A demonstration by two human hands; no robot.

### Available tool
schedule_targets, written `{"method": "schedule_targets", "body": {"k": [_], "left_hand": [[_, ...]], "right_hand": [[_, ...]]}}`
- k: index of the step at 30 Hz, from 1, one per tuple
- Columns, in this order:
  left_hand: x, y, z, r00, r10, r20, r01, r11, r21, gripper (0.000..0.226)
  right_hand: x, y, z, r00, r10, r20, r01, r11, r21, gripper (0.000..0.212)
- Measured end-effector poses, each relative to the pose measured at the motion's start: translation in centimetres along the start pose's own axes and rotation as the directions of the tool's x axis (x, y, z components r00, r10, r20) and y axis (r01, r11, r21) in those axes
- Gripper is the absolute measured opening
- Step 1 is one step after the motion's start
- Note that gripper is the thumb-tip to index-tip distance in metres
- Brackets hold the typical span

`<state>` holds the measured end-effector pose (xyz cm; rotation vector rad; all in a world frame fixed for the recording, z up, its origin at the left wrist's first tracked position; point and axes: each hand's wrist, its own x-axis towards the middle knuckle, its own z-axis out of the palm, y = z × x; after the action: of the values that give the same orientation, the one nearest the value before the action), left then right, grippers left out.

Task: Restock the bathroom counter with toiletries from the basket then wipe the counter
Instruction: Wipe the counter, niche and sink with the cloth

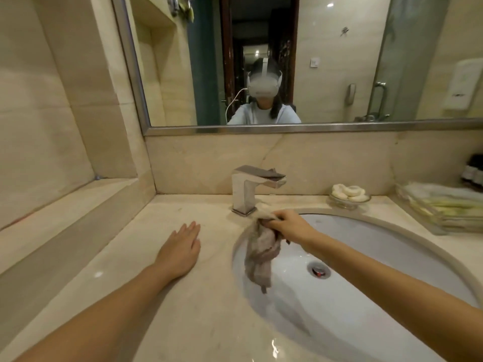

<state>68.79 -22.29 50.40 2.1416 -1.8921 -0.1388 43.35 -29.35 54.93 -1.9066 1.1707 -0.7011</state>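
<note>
The cloth (261, 249), at centre frame beside the faucet (251, 189), is likely soft, limp and light, best bunched near its top; grey-brown and crumpled, it hangs over the sink (392, 257) rim, clenched in the right hand (290, 226), while the left hand (181, 246) lies flat, fingers straight, on the counter (125, 270)

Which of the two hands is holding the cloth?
The right hand, gripping the grey cloth beside the faucet; the left hand lies flat on the counter.
</note>
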Motion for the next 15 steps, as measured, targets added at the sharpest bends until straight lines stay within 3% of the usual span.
{"method": "schedule_targets", "body": {"k": [2, 4, 5, 7, 10, 13, 15], "left_hand": [[2.0, 2.9, 1.1, 0.999, 0.048, 0.019, -0.048, 0.999, 0.025, 0.056], [4.1, 5.3, 2.1, 0.997, 0.067, 0.032, -0.067, 0.998, 0.009, 0.069], [5.3, 6.1, 2.7, 0.998, 0.062, 0.02, -0.061, 0.998, -0.015, 0.076], [7.3, 6.8, 3.4, 0.999, 0.042, -0.024, -0.043, 0.997, -0.065, 0.087], [8.8, 6.7, 3.8, 0.998, 0.037, -0.056, -0.04, 0.997, -0.062, 0.091], [9.4, 6.7, 4.0, 0.997, 0.021, -0.073, -0.022, 1.0, -0.009, 0.094], [9.7, 6.8, 4.2, 0.998, 0.019, -0.059, -0.017, 0.999, 0.04, 0.095]], "right_hand": [[2.0, 1.2, -2.4, 0.975, 0.064, -0.215, -0.019, 0.979, 0.204, 0.017], [4.8, 1.8, -3.8, 0.923, 0.023, -0.385, 0.074, 0.969, 0.237, 0.011], [6.1, 1.4, -4.0, 0.916, -0.027, -0.4, 0.125, 0.968, 0.219, 0.014], [9.3, 1.5, -2.8, 0.94, -0.055, -0.338, 0.133, 0.968, 0.214, 0.024], [12.8, 3.0, 0.4, 0.947, 0.073, -0.313, 0.036, 0.944, 0.327, 0.019], [14.2, 3.8, 1.5, 0.962, 0.083, -0.262, -0.018, 0.971, 0.239, 0.005], [14.6, 3.7, 1.2, 0.976, 0.055, -0.212, -0.026, 0.99, 0.137, 0.017]]}}
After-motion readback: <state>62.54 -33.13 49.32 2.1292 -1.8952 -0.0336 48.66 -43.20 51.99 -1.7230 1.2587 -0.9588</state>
